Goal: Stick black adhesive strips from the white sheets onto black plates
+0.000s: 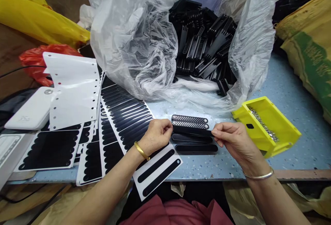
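Note:
Between my two hands stretches a black adhesive strip [192, 130], pinched at its left end by my left hand [158, 131] and at its right end by my right hand [231, 137]. Just beyond the strip lie two black bars with a silvery cross-hatched face, the farther bar [190, 118] and the nearer bar [187, 125]. On the near side are two smooth-topped black bars, one [192, 138] close to the strip and another [196, 148] closer to me. A white sticker sheet [160, 171] with black strips on it sits under my left wrist.
A large clear plastic bag [134, 45] spills many black plastic parts [201, 42] at the back. To the right stands a yellow bin [281, 128] with small metal pieces. More sticker sheets [124, 111], a white power bank [31, 109] and a red bag [38, 59] occupy the left.

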Demonstrator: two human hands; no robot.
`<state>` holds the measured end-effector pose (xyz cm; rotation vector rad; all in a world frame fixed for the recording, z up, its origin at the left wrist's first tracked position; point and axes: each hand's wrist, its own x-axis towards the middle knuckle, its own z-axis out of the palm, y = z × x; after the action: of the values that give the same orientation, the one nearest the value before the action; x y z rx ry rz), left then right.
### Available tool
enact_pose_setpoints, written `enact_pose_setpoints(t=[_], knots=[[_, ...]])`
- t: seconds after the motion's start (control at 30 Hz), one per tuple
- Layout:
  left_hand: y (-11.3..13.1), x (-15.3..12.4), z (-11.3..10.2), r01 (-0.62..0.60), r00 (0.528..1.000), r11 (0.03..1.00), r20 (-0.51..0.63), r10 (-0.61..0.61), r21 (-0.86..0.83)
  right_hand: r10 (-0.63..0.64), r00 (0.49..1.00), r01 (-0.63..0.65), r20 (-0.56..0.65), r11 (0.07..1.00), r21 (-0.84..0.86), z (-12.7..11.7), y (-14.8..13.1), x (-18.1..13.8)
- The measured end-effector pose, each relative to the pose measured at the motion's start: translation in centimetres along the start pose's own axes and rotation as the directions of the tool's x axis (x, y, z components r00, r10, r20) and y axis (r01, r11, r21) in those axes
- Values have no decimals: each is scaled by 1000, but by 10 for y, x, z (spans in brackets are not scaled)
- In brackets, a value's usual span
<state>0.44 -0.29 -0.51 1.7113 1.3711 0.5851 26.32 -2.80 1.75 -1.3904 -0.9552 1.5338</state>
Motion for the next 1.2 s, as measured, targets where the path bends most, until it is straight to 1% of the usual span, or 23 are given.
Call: enact_pose_setpoints(t=[0.43, 0.73, 0.9, 1.2], knots=[[-1, 2, 1, -12, 1000, 999, -3, 12, 30, 10, 1000, -10, -2, 1000, -25, -1, 3, 1], [1, 0, 0, -21, 1000, 1000, -5, 21, 12, -19, 1000, 19, -1, 999, 30, 0, 0, -2], [0, 1, 1, -51, 998, 998, -32, 52, 28, 2, 1000, -2, -2, 1000, 14, 2, -2, -3], [1, 0, 2, -55, 998, 998, -29, 55, 6, 18, 1000, -18, -11, 1000, -21, -2, 5, 1]])
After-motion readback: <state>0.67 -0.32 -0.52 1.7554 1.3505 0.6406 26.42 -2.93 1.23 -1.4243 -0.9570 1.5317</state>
